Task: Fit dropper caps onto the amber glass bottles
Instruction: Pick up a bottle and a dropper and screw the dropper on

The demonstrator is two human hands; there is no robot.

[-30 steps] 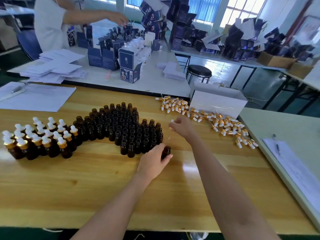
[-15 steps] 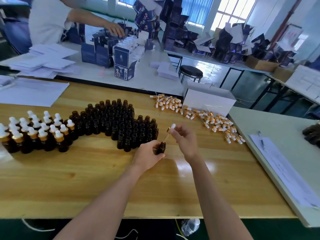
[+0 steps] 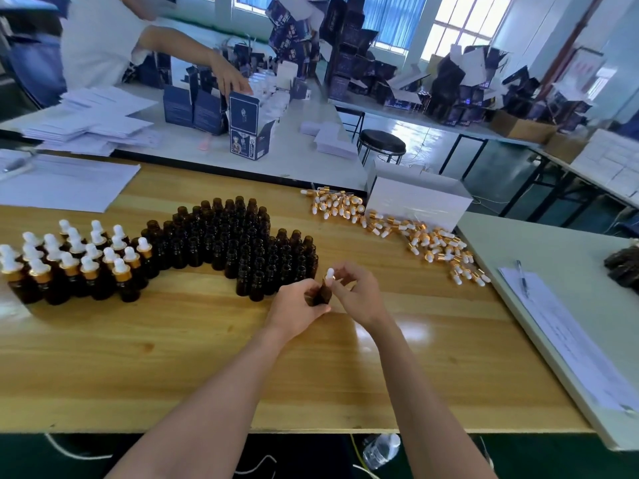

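Near the middle of the frame, the left hand (image 3: 297,307) was curled around a small amber bottle (image 3: 321,294) over the wooden table (image 3: 173,357). I could not tell if the bottle touched the table. The right hand (image 3: 358,292) pinched a dropper cap (image 3: 330,274) with its fingertips, right at the top of that bottle. The cap's white bulb stuck up. I could not tell if the cap was all the way on.

Just behind the hands stood a big bunch of open bottles (image 3: 242,243). At the left edge stood the capped bottles (image 3: 69,261), close together. Loose caps (image 3: 397,229) lay in a long heap to the upper right of the hands, beside a white box (image 3: 418,202). Sheets of paper (image 3: 62,181) lay at the upper left of the table. On the right, a pen (image 3: 522,278) rested on more paper.
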